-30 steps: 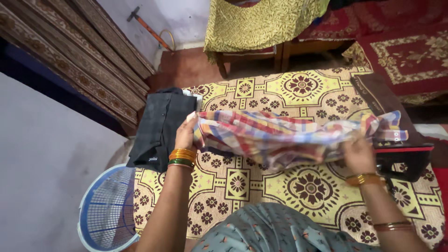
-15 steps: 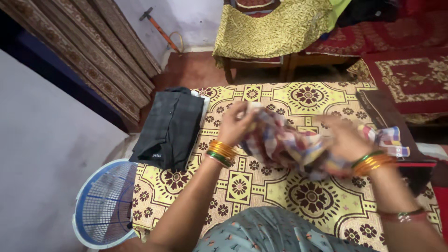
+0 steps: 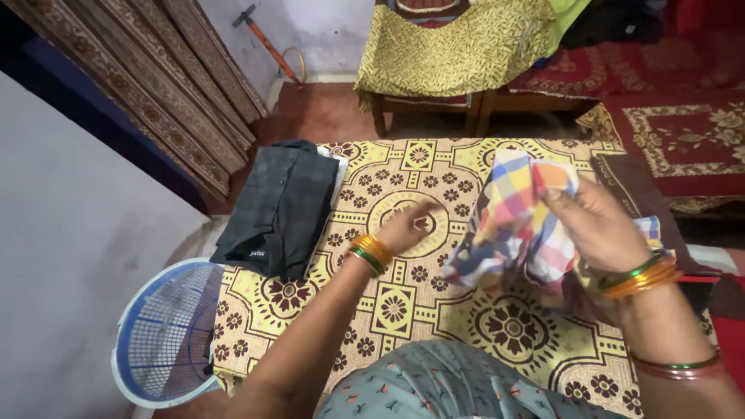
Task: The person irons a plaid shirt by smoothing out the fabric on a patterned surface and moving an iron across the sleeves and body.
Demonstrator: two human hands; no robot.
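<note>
The right hand [image 3: 594, 221] pinches a bunched multicoloured checked cloth [image 3: 512, 225] and lifts it above the right half of the yellow patterned table cover [image 3: 403, 302]. The left hand [image 3: 407, 229] hovers loosely curled and empty over the cover's middle. A folded dark garment [image 3: 279, 209] with a small pale label near its front edge lies at the far left corner, above a blue mesh basket [image 3: 167, 334].

Left hand [image 3: 407, 227] motion-blurred, grip unclear

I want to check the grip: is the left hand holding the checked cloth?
No, the left hand is apart from the checked cloth, over the patterned cover; only the right hand holds it.
</note>
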